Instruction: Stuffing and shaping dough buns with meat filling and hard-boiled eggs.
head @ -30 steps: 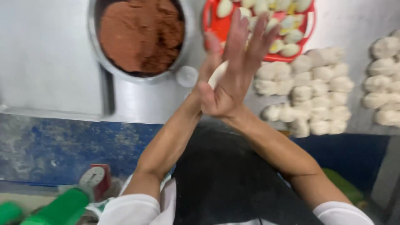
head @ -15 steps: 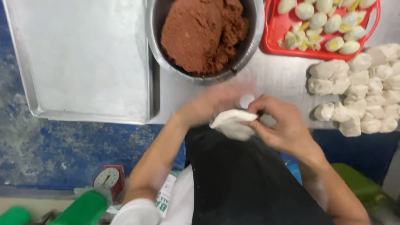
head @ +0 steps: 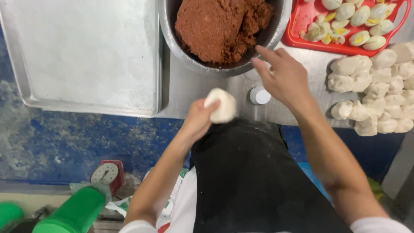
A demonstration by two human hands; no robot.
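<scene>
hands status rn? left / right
Left hand: closed on a flattened dough piece.
Right hand: open, empty, fingers spread, reaching toward the metal bowl of brown filling.

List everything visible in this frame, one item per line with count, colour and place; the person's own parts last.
flattened white dough piece: one, white, held in the left hand above the table edge
round metal bowl of brown filling: one, steel with reddish-brown crumbly mass, top centre
flat metal baking tray: one, grey, top left
red plastic tray of halved boiled eggs: one, red, top right
white dough lumps: many, off-white, heaped at right on the table
small white cap: one, white, on the steel table below the bowl
red dial scale: one, lower left on the floor
green cylinder: one, bottom left
black apron: one, centre bottom
left hand: holds the dough
right hand: open, reaching toward the bowl
</scene>
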